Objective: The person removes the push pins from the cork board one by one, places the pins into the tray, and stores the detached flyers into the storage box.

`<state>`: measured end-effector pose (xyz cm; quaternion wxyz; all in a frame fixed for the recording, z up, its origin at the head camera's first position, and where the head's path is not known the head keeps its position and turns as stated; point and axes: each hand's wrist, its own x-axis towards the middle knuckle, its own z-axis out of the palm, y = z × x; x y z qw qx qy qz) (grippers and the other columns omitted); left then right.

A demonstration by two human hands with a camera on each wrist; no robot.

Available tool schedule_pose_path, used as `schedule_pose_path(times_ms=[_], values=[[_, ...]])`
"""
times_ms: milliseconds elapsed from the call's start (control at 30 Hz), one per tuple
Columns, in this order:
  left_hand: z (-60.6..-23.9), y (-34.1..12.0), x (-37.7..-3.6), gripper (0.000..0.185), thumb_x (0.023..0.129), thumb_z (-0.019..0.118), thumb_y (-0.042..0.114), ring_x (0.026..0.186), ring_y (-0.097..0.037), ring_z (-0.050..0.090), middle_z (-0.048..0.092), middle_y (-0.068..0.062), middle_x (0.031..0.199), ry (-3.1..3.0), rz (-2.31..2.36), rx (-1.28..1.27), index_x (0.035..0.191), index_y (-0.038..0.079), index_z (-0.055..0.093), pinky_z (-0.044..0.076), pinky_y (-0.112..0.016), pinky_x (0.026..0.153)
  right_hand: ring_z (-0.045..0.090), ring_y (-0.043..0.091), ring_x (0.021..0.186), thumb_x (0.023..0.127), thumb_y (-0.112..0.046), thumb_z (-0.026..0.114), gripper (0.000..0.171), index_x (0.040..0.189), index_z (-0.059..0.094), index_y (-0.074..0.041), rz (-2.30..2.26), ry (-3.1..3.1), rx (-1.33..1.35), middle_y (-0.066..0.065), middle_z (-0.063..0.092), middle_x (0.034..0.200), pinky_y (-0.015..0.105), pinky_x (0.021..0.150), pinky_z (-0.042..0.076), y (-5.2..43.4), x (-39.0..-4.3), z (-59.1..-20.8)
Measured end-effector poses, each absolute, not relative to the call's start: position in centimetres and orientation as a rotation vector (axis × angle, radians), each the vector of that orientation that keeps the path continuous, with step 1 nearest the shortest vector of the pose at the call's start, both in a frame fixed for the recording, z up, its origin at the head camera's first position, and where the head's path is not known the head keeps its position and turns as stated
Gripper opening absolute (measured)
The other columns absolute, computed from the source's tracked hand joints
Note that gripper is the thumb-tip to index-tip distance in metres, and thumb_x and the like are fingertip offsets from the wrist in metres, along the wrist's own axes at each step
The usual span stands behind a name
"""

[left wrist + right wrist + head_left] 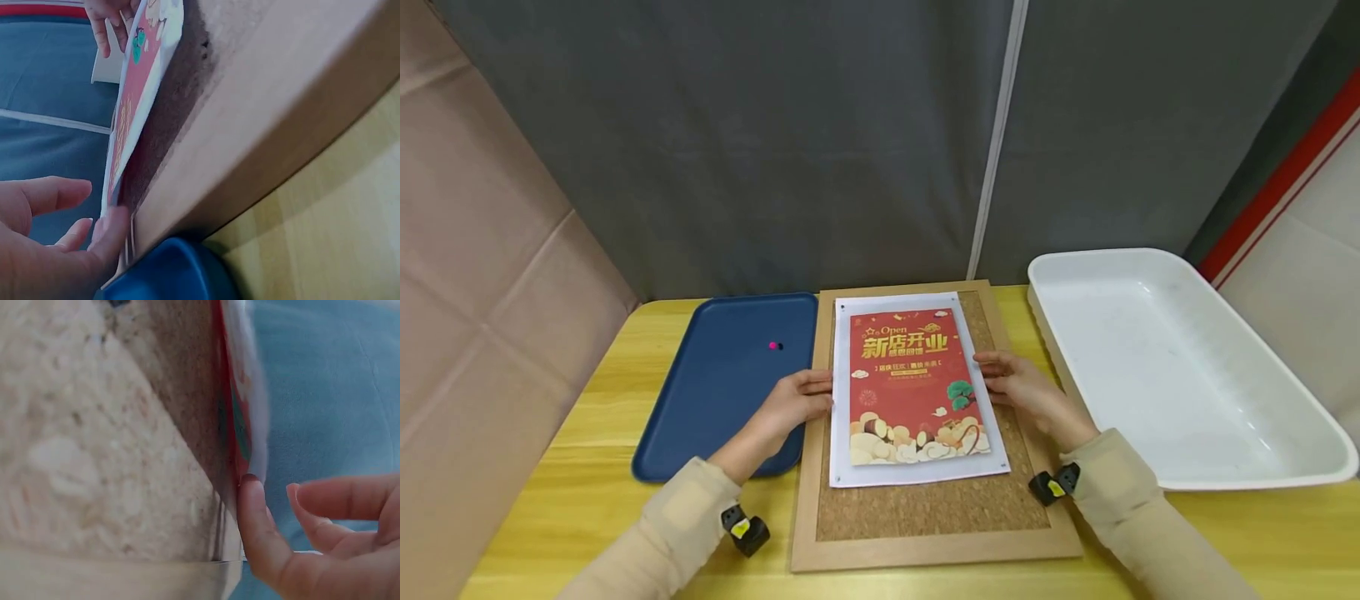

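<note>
A red and gold poster (917, 392) with a white border lies over a wood-framed cork board (932, 512), with a small dark mark at each corner. In the left wrist view, a dark shadow shows on the cork below the poster's edge. My left hand (795, 398) touches the left edge with its fingertips, fingers fairly straight. At the right edge, my right hand (1018, 387) has its fingers extended. One fingertip (253, 490) meets the paper edge in the right wrist view, while the other fingers stand apart from it. Whether the poster is fully raised I cannot tell.
A dark blue tray (722, 392) stands left of the board, with a small pink item (773, 345) in it. A large white tub (1172, 375) is at the right. Behind the wooden table (587, 467) hangs a grey curtain (737, 167).
</note>
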<state>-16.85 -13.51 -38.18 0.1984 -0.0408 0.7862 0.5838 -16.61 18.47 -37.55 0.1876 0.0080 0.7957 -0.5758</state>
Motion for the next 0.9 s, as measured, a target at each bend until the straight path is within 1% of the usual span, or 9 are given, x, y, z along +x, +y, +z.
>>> schedule_pose_path(times_ms=[100, 200, 300, 433, 567, 733, 900], values=[[-38.5, -13.8, -17.1, 0.052, 0.093, 0.055, 0.0, 0.11, -0.023, 0.06, 0.045, -0.027, 0.139, 2.127, 1.704, -0.129, 0.142, -0.005, 0.037, 0.052, -0.034, 0.097, 0.05, 0.039, 0.119, 0.091, 0.002, 0.046, 0.05, 0.14, 0.036, 0.008, -1.529, 2.342, -0.024, 0.031, 0.042, 0.139, 0.041, 0.095, 0.051, 18.1, -16.4, -37.4], [-38.8, -13.9, -17.3, 0.054, 0.091, 0.057, -0.001, 0.099, -0.012, 0.062, 0.045, -0.026, 0.138, 2.074, 1.755, -0.157, 0.142, -0.005, 0.037, 0.054, -0.03, 0.093, 0.048, 0.042, 0.121, 0.086, 0.003, 0.052, 0.056, 0.14, 0.036, 0.007, -1.489, 2.384, -0.056, 0.031, 0.042, 0.14, 0.04, 0.092, 0.052, 17.8, -16.4, -37.2], [-39.1, -14.1, -17.6, 0.056, 0.091, 0.059, 0.001, 0.092, -0.007, 0.063, 0.047, -0.024, 0.135, 2.043, 1.782, -0.177, 0.142, -0.004, 0.036, 0.056, -0.026, 0.088, 0.048, 0.044, 0.121, 0.084, 0.007, 0.053, 0.06, 0.14, 0.034, 0.009, -1.507, 2.373, -0.075, 0.032, 0.04, 0.139, 0.035, 0.088, 0.053, 17.7, -16.4, -37.1], [-39.2, -14.1, -17.8, 0.058, 0.092, 0.059, 0.004, 0.09, -0.006, 0.063, 0.049, -0.022, 0.131, 2.023, 1.799, -0.177, 0.143, -0.004, 0.033, 0.056, -0.025, 0.084, 0.048, 0.046, 0.12, 0.082, 0.011, 0.051, 0.061, 0.14, 0.032, 0.012, -1.537, 2.352, -0.078, 0.035, 0.039, 0.137, 0.031, 0.085, 0.053, 17.6, -16.4, -36.9], [-39.3, -14.1, -17.9, 0.059, 0.093, 0.058, 0.005, 0.094, -0.009, 0.064, 0.049, -0.025, 0.133, 2.021, 1.787, -0.162, 0.144, -0.005, 0.031, 0.057, -0.026, 0.085, 0.051, 0.043, 0.117, 0.082, 0.011, 0.052, 0.06, 0.14, 0.033, 0.012, -1.519, 2.368, -0.044, 0.035, 0.041, 0.136, 0.029, 0.08, 0.053, 17.5, -16.4, -36.5], [-39.3, -14.0, -17.9, 0.054, 0.092, 0.057, 0.003, 0.097, -0.012, 0.064, 0.05, -0.027, 0.134, 2.032, 1.775, -0.156, 0.142, -0.006, 0.037, 0.056, -0.029, 0.086, 0.057, 0.036, 0.104, 0.082, 0.009, 0.054, 0.059, 0.138, 0.035, 0.012, -1.397, 2.483, -0.037, 0.035, 0.05, 0.126, 0.03, 0.075, 0.053, 17.2, -16.2, -35.6], [-39.3, -13.9, -17.9, 0.051, 0.091, 0.057, 0.0, 0.096, -0.012, 0.063, 0.052, -0.025, 0.131, 2.071, 1.789, -0.154, 0.139, -0.005, 0.042, 0.057, -0.03, 0.085, 0.06, 0.033, 0.099, 0.082, 0.009, 0.053, 0.06, 0.139, 0.034, 0.012, -1.366, 2.536, -0.035, 0.034, 0.054, 0.119, 0.031, 0.074, 0.054, 16.9, -16.0, -34.9]])
